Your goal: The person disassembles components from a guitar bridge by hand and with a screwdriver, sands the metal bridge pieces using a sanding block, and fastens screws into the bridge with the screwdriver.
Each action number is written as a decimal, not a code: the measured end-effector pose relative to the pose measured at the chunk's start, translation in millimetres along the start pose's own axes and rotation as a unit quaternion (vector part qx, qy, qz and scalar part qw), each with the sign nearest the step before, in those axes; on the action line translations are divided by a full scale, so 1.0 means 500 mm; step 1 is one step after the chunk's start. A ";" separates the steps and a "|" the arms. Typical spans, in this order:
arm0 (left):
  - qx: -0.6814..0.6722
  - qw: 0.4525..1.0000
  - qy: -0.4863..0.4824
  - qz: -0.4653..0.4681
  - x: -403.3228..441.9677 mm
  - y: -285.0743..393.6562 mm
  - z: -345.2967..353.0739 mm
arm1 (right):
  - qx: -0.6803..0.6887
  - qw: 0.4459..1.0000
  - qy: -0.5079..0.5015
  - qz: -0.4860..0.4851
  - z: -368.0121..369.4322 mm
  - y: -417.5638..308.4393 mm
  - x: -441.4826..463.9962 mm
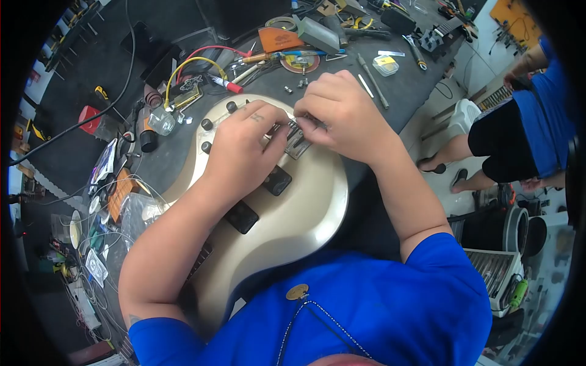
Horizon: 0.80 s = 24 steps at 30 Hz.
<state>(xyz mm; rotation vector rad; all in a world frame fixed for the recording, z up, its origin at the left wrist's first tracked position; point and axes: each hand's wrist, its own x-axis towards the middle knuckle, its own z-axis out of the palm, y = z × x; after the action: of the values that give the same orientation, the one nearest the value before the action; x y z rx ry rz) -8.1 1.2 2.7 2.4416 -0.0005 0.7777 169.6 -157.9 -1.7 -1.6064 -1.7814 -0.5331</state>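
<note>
A cream-coloured electric bass guitar lies on the workbench under my hands, its neck pointing toward the lower left. My left hand rests over the body with thumb and fingers pinched at the metal bridge. From the other side, my right hand curls its fingers together at the same bridge. What sits between the fingertips of either hand is too small and covered to make out. Dark control knobs stand left of my left hand, and two black pickups show beneath it.
Small metal parts, a red-capped marker, a yellow cable and a long metal rod lie beyond the guitar. Loose wires and a wooden block are at left. Another person stands at right near a white stool.
</note>
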 end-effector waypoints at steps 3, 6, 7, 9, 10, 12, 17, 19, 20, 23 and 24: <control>0.005 0.999 0.021 -0.033 -0.002 0.007 -0.003 | 0.031 0.999 0.007 0.020 0.011 -0.007 0.002; 0.029 0.991 -0.030 -0.129 0.002 0.020 -0.027 | 0.081 0.989 0.045 0.111 0.032 0.004 -0.024; 0.042 0.982 -0.062 -0.171 0.004 0.026 -0.039 | 0.100 0.982 0.062 0.149 0.044 0.013 -0.040; 0.060 0.975 -0.082 -0.198 0.004 0.038 -0.049 | 0.101 0.978 0.043 0.174 0.056 0.021 -0.069; 0.069 0.970 -0.094 -0.213 0.004 0.042 -0.051 | 0.107 0.977 0.041 0.181 0.060 0.020 -0.079; 0.078 0.966 -0.110 -0.221 0.004 0.049 -0.055 | 0.090 0.980 0.043 0.172 0.062 0.014 -0.086; 0.079 0.964 -0.104 -0.233 0.006 0.041 -0.055 | 0.156 0.973 0.018 0.170 0.071 0.021 -0.085; 0.061 0.963 -0.103 -0.241 0.005 0.042 -0.053 | 0.163 0.973 0.014 0.161 0.073 0.023 -0.083; 0.066 0.964 -0.100 -0.239 0.004 0.042 -0.053 | 0.162 0.974 0.013 0.160 0.071 0.024 -0.083; 0.079 0.966 -0.097 -0.227 0.002 0.041 -0.049 | 0.164 0.974 0.015 0.156 0.067 0.023 -0.082; 0.086 0.966 -0.100 -0.222 0.000 0.041 -0.049 | 0.166 0.974 0.017 0.155 0.067 0.021 -0.082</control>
<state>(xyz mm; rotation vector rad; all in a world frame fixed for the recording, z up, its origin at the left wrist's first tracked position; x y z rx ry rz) -24.4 -3.2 29.5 2.5329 0.5376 0.3428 173.8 -162.0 -55.4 -1.5833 -1.4623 -0.1084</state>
